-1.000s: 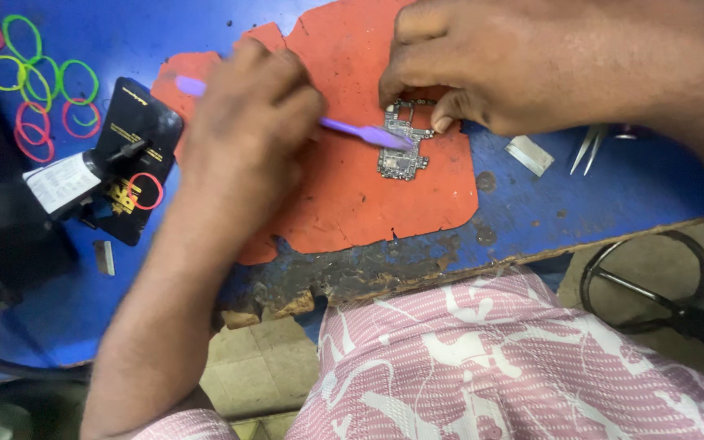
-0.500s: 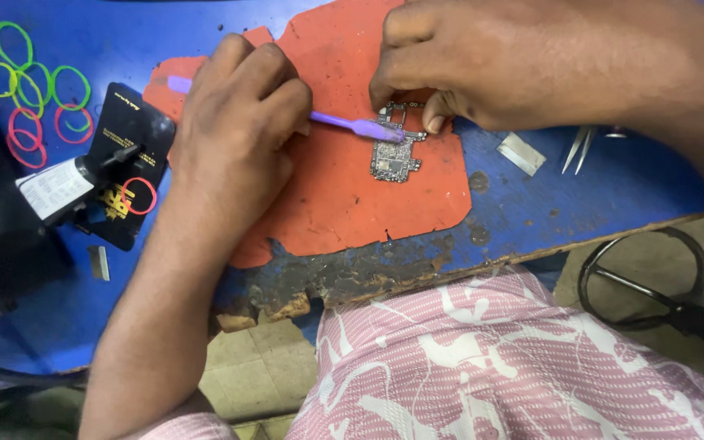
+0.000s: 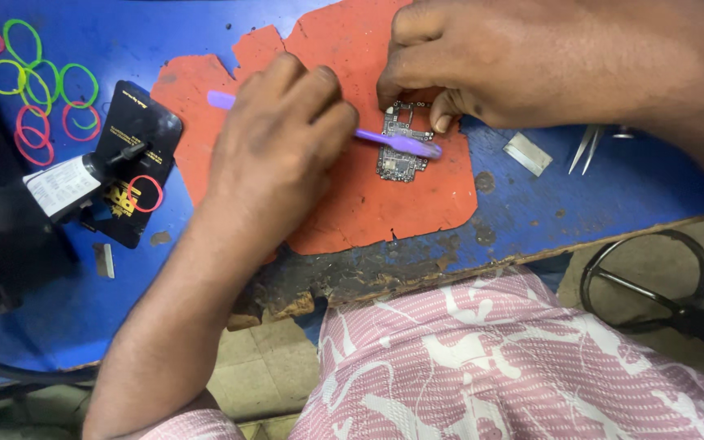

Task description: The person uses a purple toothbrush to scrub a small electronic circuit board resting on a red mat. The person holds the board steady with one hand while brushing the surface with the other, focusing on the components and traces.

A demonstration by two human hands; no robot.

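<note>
We hold a purple toothbrush (image 3: 385, 140) in our left hand (image 3: 283, 143), fingers closed around the middle of its handle. Its long axis runs nearly level from left to right: the butt end sticks out past our knuckles to the left, and the bristle head reaches out to the right of our fingers. That head lies across a small circuit board (image 3: 401, 159), touching its upper half and overhanging its right edge.

Our right hand (image 3: 523, 61) sits just above and to the right of the board. Its thumb and a fingertip are pinched down on the board's top edge, pinning it against the orange mat (image 3: 352, 204). So the board lies to the right of the left hand and directly below the fingertips of the right, with the right hand the nearer of the two.

Further right of our right hand, tweezers (image 3: 587, 147) and a small metal plate (image 3: 528, 153) rest on the blue table (image 3: 613, 191). Well to the left of our left hand lie a black phone (image 3: 128, 163) and a scatter of coloured rubber bands (image 3: 34, 90).
</note>
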